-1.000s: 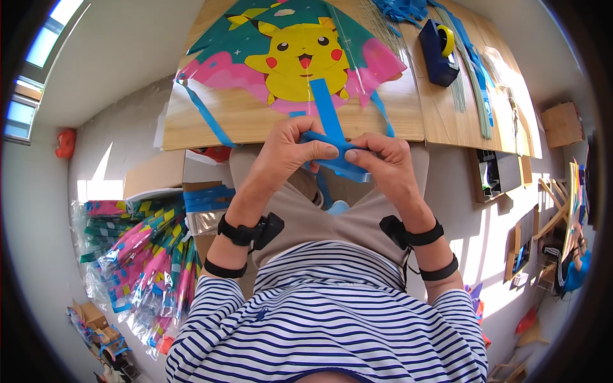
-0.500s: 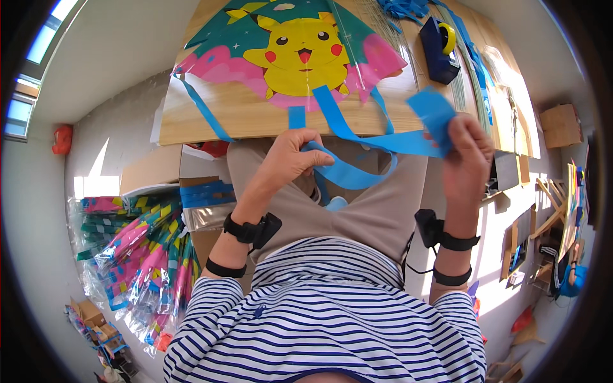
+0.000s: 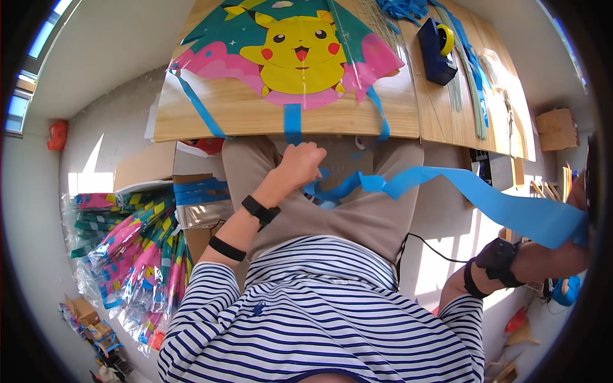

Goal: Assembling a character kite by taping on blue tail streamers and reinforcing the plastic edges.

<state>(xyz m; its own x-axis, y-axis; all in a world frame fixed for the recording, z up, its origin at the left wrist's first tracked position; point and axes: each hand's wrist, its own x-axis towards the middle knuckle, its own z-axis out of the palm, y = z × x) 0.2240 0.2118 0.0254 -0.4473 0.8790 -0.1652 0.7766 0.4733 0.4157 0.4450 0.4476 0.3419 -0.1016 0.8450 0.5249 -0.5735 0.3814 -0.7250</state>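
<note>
A kite [image 3: 300, 57] with a yellow cartoon figure on green and pink lies on the table, blue tails hanging from its lower edge. Just off the table's front edge, my left hand [image 3: 299, 165] is closed by the middle tail [image 3: 292, 121], its fingertips mostly hidden. From beside it a long blue ribbon [image 3: 447, 179] runs rightward over my lap, twisted in places. Far out at the right rim, my right hand [image 3: 578, 195] is closed on the ribbon's other end, partly cut off by the dark picture edge.
A dark blue tape dispenser [image 3: 438, 51] with yellow tape stands on the table [image 3: 223, 124], near thin rods [image 3: 476, 102] and a heap of blue strips [image 3: 403, 9]. Left of my legs are a cardboard box [image 3: 145, 169] and a pile of folded kites [image 3: 128, 249] in clear plastic.
My right hand has swung far out to the right, drawing the blue ribbon off the table and across my lap. My left hand has shifted slightly and turned its back upward.
</note>
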